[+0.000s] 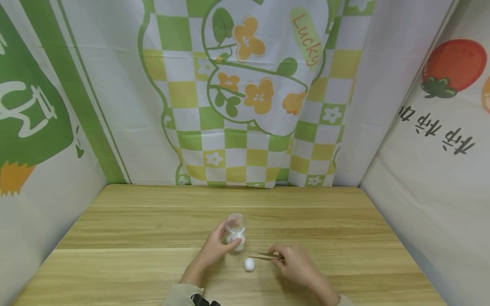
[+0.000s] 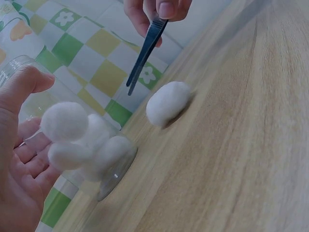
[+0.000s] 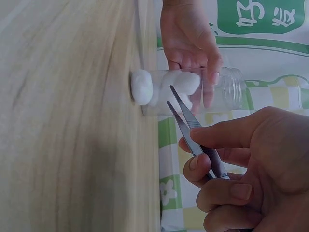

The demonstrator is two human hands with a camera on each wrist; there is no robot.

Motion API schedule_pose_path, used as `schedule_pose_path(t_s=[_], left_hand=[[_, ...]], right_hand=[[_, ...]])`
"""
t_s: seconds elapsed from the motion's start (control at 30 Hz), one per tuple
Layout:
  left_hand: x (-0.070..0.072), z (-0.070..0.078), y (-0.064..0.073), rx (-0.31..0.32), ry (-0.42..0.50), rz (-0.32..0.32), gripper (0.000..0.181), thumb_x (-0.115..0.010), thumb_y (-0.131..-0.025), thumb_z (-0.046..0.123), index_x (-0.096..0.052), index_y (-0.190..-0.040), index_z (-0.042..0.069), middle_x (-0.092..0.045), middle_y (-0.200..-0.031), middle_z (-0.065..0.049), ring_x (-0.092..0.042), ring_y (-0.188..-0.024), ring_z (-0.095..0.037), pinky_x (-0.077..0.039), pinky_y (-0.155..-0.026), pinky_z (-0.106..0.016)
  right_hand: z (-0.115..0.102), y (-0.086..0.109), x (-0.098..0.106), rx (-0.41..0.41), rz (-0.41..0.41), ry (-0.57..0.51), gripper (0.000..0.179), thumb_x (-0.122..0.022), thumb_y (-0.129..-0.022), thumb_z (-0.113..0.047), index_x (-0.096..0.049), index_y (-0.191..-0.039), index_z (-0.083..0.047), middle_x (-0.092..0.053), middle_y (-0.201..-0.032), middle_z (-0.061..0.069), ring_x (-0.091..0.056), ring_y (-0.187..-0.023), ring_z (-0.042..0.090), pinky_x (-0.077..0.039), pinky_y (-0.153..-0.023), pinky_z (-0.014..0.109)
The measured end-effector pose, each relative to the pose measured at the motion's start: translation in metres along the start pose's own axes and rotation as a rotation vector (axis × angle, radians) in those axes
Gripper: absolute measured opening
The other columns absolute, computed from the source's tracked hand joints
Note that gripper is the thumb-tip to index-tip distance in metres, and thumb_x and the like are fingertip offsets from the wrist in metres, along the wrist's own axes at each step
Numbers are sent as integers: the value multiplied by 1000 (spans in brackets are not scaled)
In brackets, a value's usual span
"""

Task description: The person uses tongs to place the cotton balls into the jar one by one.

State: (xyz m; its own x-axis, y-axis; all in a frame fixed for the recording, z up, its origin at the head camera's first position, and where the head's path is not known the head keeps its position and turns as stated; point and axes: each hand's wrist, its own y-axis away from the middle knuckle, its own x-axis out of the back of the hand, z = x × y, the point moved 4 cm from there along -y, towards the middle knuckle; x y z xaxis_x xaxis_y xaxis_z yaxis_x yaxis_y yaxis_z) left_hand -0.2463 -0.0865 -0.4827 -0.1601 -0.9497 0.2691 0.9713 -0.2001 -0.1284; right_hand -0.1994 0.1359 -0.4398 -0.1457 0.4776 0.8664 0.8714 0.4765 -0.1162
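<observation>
A clear, lidless jar [image 1: 236, 222] stands upright on the table with several white cotton balls [image 2: 91, 140] in its lower part. My left hand [image 1: 215, 247] grips the jar from its left side, thumb across the front and fingers round the back. One loose cotton ball [image 1: 249, 264] lies on the wood just in front of the jar. With thumb and fingers my right hand [image 1: 296, 263] holds a pair of metal tweezers [image 3: 186, 121]. Their two tips are apart with nothing between them, close to the loose cotton ball.
The wood-grain table [image 1: 153, 225] reaches back to a green and yellow checked curtain [image 1: 245, 161]. Printed white cloth also hangs along both sides, with a strawberry picture [image 1: 455, 63] on the right.
</observation>
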Motion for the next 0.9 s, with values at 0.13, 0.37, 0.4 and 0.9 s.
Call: schedule_pose_path(t_s=[0.13,0.37,0.4,0.9], left_hand=[[0,-1,-1,-7,-7,8,62,-72,-85,18,-46,-140,9,-56,-140,-15,-44,-138,-39,-33,-116,-60],[0,-1,-1,-12,-17,10,61,-73,-85,17,-47,-139,8,-57,-138,-14,-45,-137,-39,-34,-116,-59],[0,-1,-1,-12,-15,9,61,-73,-85,17,-47,-139,8,-57,-138,-14,-45,-137,-39,-34,-117,-59],[0,0,-1,-25,4,-1,58,-72,-85,16,-48,-137,8,-58,-137,-14,-45,-137,-38,-33,-117,-58]], right_hand=[[1,0,-3,-4,-3,-8,17,-70,-85,-10,-70,-102,-8,-73,-83,5,-53,-63,-4,-42,-52,12],[4,1,-8,-2,1,10,16,-71,-83,-10,-69,-99,-9,-72,-80,3,-51,-62,-4,-42,-52,12],[4,1,-8,-4,-7,8,17,-71,-83,-10,-70,-100,-9,-72,-81,3,-51,-62,-4,-42,-52,12],[8,3,-17,-41,-79,-43,19,-69,-85,-12,-69,-104,-9,-73,-84,7,-51,-61,-3,-41,-51,14]])
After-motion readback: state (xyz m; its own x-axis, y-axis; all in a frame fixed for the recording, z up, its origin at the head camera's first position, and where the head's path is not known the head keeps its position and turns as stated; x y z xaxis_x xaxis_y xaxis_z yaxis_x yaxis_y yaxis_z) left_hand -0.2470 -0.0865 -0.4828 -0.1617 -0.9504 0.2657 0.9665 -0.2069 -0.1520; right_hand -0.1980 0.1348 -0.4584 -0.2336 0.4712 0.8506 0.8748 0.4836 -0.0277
